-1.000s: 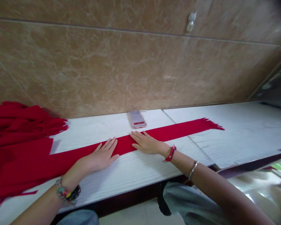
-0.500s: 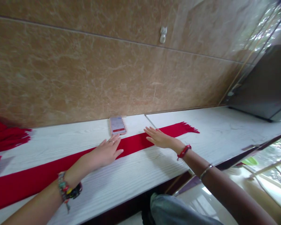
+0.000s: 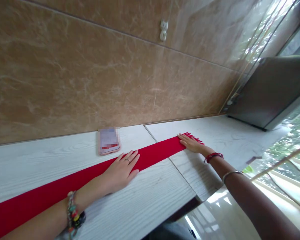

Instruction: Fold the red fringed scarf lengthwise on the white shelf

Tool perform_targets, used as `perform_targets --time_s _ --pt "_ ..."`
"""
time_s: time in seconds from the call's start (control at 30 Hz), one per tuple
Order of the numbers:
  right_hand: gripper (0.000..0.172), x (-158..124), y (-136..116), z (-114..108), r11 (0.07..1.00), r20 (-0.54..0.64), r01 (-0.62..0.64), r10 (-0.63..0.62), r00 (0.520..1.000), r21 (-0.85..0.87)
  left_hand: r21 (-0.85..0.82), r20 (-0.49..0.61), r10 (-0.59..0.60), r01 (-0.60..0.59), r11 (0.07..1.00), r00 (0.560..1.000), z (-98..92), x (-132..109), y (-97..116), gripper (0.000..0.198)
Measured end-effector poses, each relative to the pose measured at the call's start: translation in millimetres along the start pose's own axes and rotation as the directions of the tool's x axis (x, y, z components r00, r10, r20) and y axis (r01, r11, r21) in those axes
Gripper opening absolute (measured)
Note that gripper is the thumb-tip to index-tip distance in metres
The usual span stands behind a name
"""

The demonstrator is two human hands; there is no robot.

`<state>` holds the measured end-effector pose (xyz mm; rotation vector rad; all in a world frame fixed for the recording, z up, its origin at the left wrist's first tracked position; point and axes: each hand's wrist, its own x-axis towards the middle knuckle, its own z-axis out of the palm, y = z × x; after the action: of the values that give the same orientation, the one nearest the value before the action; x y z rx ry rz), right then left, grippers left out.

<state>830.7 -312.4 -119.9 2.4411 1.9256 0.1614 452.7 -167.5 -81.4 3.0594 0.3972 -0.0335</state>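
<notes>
A long red scarf (image 3: 155, 154) lies flat across the white wood-grain table, running from the lower left to a fringed end at the right. My left hand (image 3: 122, 170) rests palm down on its middle stretch, fingers extended, with a ring on one finger. Near the fringe, my right hand (image 3: 191, 143) lies flat on the scarf with its fingers stretched out. Neither hand grips anything. Just behind my left hand is a phone (image 3: 109, 141) in a pink case, lying face up.
Behind the white table (image 3: 52, 155) rises a brown marbled wall bearing a small white cat-shaped hook (image 3: 163, 30). A large dark grey box-like object (image 3: 270, 90) stands at the far right, beside a bright window with rails.
My right hand has moved right along the scarf to its fringed end. My left hand stays flat on the scarf. The view has shifted right, and the red bundle at the left has left it.
</notes>
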Motion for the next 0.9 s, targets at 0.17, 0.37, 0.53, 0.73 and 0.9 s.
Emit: perform_targets --time_s 0.17,0.37,0.53,0.73,0.9 --pt "0.046 3 13 -6 0.978 -0.009 -0.19 0.192 0.981 0.089 -0.018 -0.015 0.003 -0.003 1.0 1.0 1.1 2 2 0.055" --pt "0.047 22 -84 -42 0.978 -0.129 0.123 -0.102 0.986 0.167 -0.032 -0.044 -0.01 0.009 0.999 0.999 1.2 -2 4 0.056" --pt "0.048 17 -205 -70 0.88 -0.075 0.439 -0.433 0.898 0.179 -0.064 0.009 -0.098 0.098 0.993 0.995 -4.0 -41 -3 0.067" --pt "0.049 13 -295 -80 0.8 -0.022 0.56 -0.569 0.822 0.215 -0.098 0.153 -0.251 0.268 0.958 0.956 -16.5 -134 -31 0.069" --pt "0.05 19 -343 -81 0.74 -0.104 0.625 -0.621 0.777 0.248 -0.077 0.168 -0.354 0.37 0.926 0.92 -17.8 -197 -58 0.064"
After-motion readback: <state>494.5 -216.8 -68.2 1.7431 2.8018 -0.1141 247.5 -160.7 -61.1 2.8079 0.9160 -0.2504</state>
